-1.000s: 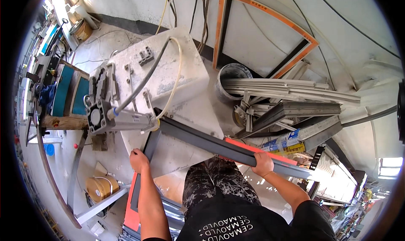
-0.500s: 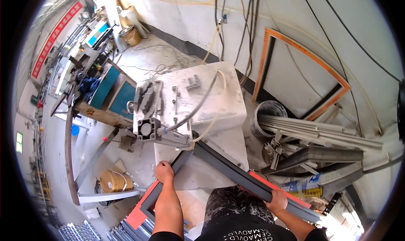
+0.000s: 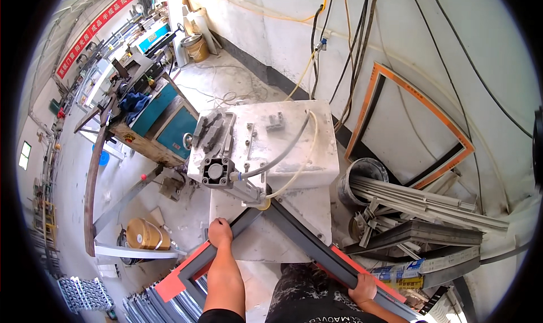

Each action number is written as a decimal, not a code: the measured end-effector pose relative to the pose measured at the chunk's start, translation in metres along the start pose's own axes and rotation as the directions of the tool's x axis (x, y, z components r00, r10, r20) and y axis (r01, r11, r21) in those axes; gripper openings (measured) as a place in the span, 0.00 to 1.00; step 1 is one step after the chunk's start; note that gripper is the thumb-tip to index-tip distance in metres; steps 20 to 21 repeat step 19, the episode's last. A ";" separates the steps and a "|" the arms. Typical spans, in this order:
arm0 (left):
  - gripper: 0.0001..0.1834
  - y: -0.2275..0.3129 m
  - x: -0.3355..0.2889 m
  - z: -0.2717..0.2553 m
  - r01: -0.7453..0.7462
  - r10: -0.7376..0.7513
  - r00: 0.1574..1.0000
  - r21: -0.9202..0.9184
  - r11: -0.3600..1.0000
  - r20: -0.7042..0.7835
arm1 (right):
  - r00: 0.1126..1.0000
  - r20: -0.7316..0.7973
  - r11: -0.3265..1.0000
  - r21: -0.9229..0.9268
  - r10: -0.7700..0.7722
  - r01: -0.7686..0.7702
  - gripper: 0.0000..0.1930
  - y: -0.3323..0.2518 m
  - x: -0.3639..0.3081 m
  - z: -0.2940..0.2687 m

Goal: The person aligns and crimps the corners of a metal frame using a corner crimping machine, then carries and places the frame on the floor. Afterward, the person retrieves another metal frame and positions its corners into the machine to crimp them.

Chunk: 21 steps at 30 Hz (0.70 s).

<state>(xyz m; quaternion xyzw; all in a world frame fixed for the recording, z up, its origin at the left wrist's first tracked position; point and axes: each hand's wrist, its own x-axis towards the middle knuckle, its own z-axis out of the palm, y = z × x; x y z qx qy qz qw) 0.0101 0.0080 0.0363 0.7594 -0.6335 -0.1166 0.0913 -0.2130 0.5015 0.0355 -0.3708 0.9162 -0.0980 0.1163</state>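
A dark grey window frame point(image 3: 302, 231) with red film on its outer sides lies across the front of a pale, dusty machine point(image 3: 317, 153). Its corner sits beneath the machine's air cylinder point(image 3: 218, 172), where the exact contact is hidden. My left hand point(image 3: 220, 232) is closed on the frame's left bar, just short of the machine's front left edge. Lower down on the right, my right hand point(image 3: 362, 289) grips the other bar, fingers wrapped round it. Both bars run from the corner toward my body, and part of the frame passes out of sight near my legs.
Loose dark metal blocks point(image 3: 209, 132) lie on the machine top. To the right stand a bucket point(image 3: 367, 173), pale profile offcuts point(image 3: 424, 196) and an orange-edged frame point(image 3: 418, 105) leaning on the wall. At left are a tan bucket point(image 3: 146, 234) and a teal-sided workbench point(image 3: 175, 132).
My view has tilted, so the machine and workshop appear lower and slightly to the right. Both hands keep their hold on the window frame, whose corner stays under the cylinder.
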 end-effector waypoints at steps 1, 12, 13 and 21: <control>0.23 0.001 0.000 -0.001 0.001 -0.001 1.000 0.001 1.000 0.000 | 1.000 0.001 1.000 0.009 0.005 -0.005 0.27 -0.001 0.000 -0.002; 0.23 0.002 0.000 -0.003 -0.012 0.012 1.000 0.003 1.000 0.003 | 1.000 -0.014 1.000 0.008 0.001 -0.001 0.26 -0.003 -0.001 0.000; 0.23 0.001 0.001 -0.002 -0.015 0.015 1.000 0.002 1.000 0.002 | 0.999 -0.032 1.000 0.009 -0.001 0.001 0.26 -0.003 -0.001 0.002; 0.24 -0.001 0.003 0.001 0.021 -0.022 0.999 0.013 1.000 0.040 | 1.000 -0.024 0.999 0.045 -0.013 0.014 0.27 0.002 -0.002 0.007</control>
